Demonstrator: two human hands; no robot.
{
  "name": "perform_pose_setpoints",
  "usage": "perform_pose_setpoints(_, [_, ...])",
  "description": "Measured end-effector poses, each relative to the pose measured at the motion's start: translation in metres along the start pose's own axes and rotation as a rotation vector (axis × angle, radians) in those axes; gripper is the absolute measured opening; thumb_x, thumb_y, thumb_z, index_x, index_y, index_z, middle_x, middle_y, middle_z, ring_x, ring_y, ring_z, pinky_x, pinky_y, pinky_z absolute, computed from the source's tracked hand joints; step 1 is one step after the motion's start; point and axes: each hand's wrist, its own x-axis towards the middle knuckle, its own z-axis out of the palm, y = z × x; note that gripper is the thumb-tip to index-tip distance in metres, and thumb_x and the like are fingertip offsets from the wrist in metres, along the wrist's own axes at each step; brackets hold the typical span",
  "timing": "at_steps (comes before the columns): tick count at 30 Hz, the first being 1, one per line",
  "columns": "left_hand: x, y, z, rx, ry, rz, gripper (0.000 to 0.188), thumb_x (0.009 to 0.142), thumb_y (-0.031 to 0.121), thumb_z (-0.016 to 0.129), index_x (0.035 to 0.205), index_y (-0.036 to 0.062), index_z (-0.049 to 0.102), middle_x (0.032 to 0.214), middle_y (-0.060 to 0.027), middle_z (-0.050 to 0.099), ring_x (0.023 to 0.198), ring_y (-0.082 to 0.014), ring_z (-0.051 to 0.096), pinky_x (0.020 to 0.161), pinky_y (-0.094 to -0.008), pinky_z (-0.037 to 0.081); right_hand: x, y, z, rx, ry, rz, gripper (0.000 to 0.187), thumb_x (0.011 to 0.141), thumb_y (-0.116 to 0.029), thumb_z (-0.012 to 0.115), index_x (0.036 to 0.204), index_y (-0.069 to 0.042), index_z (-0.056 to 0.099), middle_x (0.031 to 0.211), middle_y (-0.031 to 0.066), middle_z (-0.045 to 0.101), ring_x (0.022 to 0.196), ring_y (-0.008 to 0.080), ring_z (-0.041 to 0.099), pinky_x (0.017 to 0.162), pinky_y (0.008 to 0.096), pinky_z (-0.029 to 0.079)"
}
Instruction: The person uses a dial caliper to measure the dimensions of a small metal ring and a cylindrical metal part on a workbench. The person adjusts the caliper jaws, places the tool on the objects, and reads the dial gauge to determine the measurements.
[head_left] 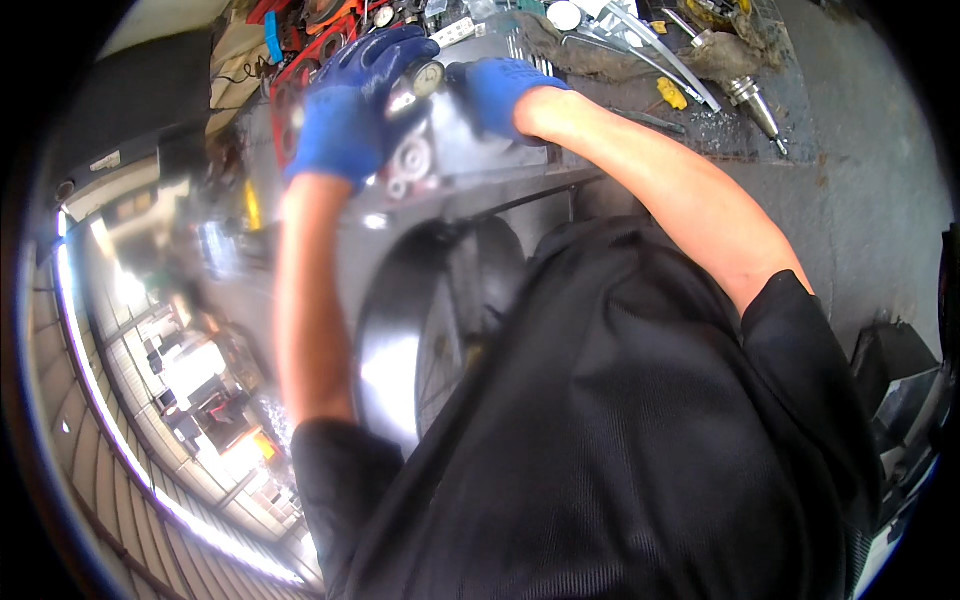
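My left hand [345,115], in a blue glove with a darker coated palm, curls around a small round dial gauge [428,78] with a pale face. The gauge sits between both hands, above the workbench. Just right of it, my right hand [505,93] is gloved in blue too, its fingers bent inward toward the gauge. Its fingertips are partly hidden, and what they grip cannot be made out. Below the gauge, a blurred round metal part [411,157] shows near the bench's front edge.
Red tool trays [290,112] lie at the far left. Across the back right are a grey rag [590,62], a curved metal strip [668,52], a yellow piece [671,94] and a metal tool holder [752,103]. A round black-and-silver object [395,345] stands below the bench edge.
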Motion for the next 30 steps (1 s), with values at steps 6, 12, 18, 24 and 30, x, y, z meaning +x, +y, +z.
perform_pose_setpoints(6, [0.006, 0.003, -0.007, -0.033, -0.014, 0.052, 0.057, 0.071, 0.011, 0.084, 0.125, 0.0142, 0.064, 0.130, -0.0118, 0.064, 0.118, -0.0359, 0.061, 0.101, -0.0436, 0.049, -0.004, 0.000, -0.003, 0.075, -0.018, 0.005, 0.033, 0.088, -0.017, 0.055, 0.117, -0.006, 0.067, 0.103, 0.0236, 0.071, 0.097, 0.0407, 0.068, 0.084, 0.0467, 0.055])
perform_pose_setpoints(12, [0.012, 0.006, -0.011, 0.008, -0.029, 0.091, 0.055, 0.071, 0.011, 0.083, 0.123, 0.0150, 0.066, 0.128, -0.0103, 0.065, 0.117, -0.0349, 0.061, 0.101, -0.0426, 0.050, -0.002, -0.002, -0.007, 0.013, -0.050, 0.025, 0.034, 0.088, -0.016, 0.054, 0.118, -0.007, 0.068, 0.105, 0.0237, 0.071, 0.098, 0.0406, 0.068, 0.084, 0.0466, 0.055])
perform_pose_setpoints(18, [0.014, 0.003, -0.012, -0.008, -0.034, 0.120, 0.052, 0.072, 0.010, 0.083, 0.121, 0.0132, 0.068, 0.125, -0.0110, 0.068, 0.115, -0.0346, 0.063, 0.101, -0.0424, 0.050, 0.001, 0.001, -0.004, 0.009, -0.049, 0.020, 0.034, 0.087, -0.016, 0.056, 0.118, -0.007, 0.068, 0.106, 0.0235, 0.071, 0.099, 0.0409, 0.068, 0.085, 0.0461, 0.055])
perform_pose_setpoints(24, [0.010, 0.000, -0.009, -0.023, -0.038, 0.065, 0.054, 0.071, 0.008, 0.083, 0.123, 0.0123, 0.068, 0.125, -0.0116, 0.068, 0.115, -0.0342, 0.063, 0.102, -0.0417, 0.050, 0.000, 0.001, 0.000, 0.016, 0.019, -0.008, 0.035, 0.087, -0.015, 0.056, 0.119, -0.007, 0.068, 0.106, 0.0230, 0.071, 0.099, 0.0407, 0.069, 0.084, 0.0457, 0.055])
perform_pose_setpoints(30, [0.007, -0.004, -0.009, -0.002, -0.094, 0.013, 0.057, 0.071, 0.009, 0.083, 0.125, 0.0133, 0.066, 0.127, -0.0113, 0.067, 0.117, -0.0337, 0.063, 0.102, -0.0417, 0.049, 0.002, 0.001, -0.001, -0.043, -0.009, -0.025, 0.036, 0.087, -0.014, 0.054, 0.120, -0.009, 0.067, 0.106, 0.0223, 0.071, 0.099, 0.0405, 0.068, 0.084, 0.0457, 0.055])
